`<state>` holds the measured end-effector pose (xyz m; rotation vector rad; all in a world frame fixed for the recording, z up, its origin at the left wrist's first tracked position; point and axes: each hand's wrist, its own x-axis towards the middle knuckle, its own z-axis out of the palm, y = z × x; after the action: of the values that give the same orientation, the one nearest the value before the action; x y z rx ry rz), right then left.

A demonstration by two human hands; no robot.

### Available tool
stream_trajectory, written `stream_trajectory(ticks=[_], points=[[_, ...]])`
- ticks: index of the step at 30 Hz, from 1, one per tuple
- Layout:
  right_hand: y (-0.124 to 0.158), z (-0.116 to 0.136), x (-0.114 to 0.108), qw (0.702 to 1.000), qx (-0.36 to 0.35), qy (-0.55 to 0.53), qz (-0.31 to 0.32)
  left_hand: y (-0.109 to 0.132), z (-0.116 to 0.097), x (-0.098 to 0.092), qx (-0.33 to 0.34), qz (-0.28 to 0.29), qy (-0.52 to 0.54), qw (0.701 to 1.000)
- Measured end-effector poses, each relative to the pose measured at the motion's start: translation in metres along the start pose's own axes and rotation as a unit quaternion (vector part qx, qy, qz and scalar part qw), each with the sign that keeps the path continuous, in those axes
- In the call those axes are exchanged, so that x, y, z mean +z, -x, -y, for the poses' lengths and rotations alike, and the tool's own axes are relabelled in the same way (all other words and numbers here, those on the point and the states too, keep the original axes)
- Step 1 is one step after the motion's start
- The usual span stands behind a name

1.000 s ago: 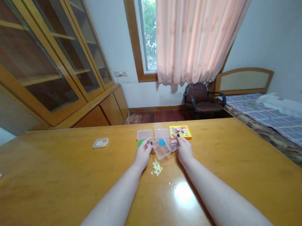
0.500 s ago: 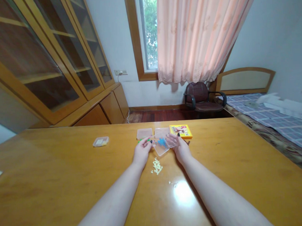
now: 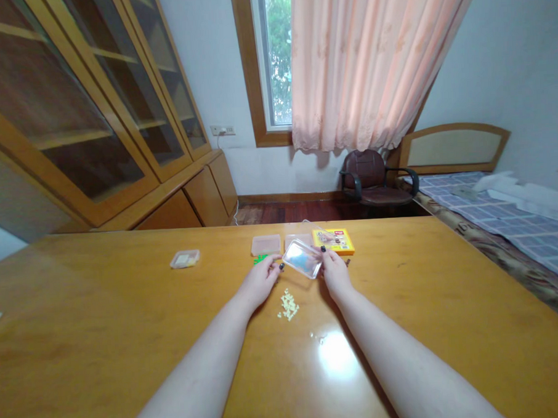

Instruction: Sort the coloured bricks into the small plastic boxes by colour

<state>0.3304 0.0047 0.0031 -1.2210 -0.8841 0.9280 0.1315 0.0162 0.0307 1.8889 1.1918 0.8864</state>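
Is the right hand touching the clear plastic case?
Touching: the head view shows the right hand holding the raised clear plastic case by its right end, with no gap between them.

Green pieces [image 3: 261,258] partly behind left hand [image 3: 260,279]; brown bits [image 3: 348,262] partly behind right hand [image 3: 336,272]; print on yellow box [image 3: 338,241] too small; top edge cuts curtain [image 3: 369,63]

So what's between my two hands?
In the head view, a clear plastic box is between the left hand and the right hand, which holds it.
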Motion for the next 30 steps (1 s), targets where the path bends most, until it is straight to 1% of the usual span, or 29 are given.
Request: stream_trajectory(ticks=[1, 3, 4, 6, 9, 15, 19, 23, 26, 28, 30], points=[[-0.002, -0.001, -0.002, 1.000, -0.004, 0.001, -0.011, 0.001, -0.001, -0.006, 0.027, 0.027, -0.080, 0.996], [-0.005, -0.004, -0.004, 1.000, 0.003, -0.009, -0.024, 0.003, -0.003, -0.013, 0.065, 0.084, -0.178, 0.978], [-0.006, -0.005, -0.005, 1.000, 0.006, -0.010, -0.028, 0.003, -0.003, -0.015, 0.078, 0.110, -0.200, 0.971], [-0.007, -0.005, -0.006, 0.999, 0.008, -0.008, -0.031, 0.003, -0.001, -0.014, 0.093, 0.153, -0.211, 0.961], [-0.005, -0.004, -0.005, 0.999, 0.005, 0.013, -0.033, 0.003, 0.002, -0.010, 0.096, 0.179, -0.213, 0.956], [-0.002, -0.002, -0.004, 0.998, 0.014, 0.030, -0.044, 0.003, 0.003, -0.010, 0.091, 0.186, -0.208, 0.956], [0.000, 0.000, -0.003, 0.999, 0.011, 0.035, -0.037, 0.003, 0.000, -0.008, 0.099, 0.176, -0.212, 0.956], [0.004, 0.008, -0.001, 0.999, 0.027, 0.021, -0.032, 0.004, 0.001, -0.005, 0.090, 0.146, -0.228, 0.958], [0.006, 0.015, -0.001, 0.998, 0.028, 0.031, -0.042, 0.002, 0.004, -0.004, 0.083, 0.124, -0.231, 0.962], [0.007, 0.017, -0.001, 0.998, 0.022, 0.039, -0.044, 0.001, 0.005, -0.005, 0.076, 0.084, -0.226, 0.968], [0.006, 0.017, -0.002, 0.998, 0.012, 0.046, -0.042, -0.001, 0.004, -0.008, 0.073, 0.018, -0.211, 0.975]])
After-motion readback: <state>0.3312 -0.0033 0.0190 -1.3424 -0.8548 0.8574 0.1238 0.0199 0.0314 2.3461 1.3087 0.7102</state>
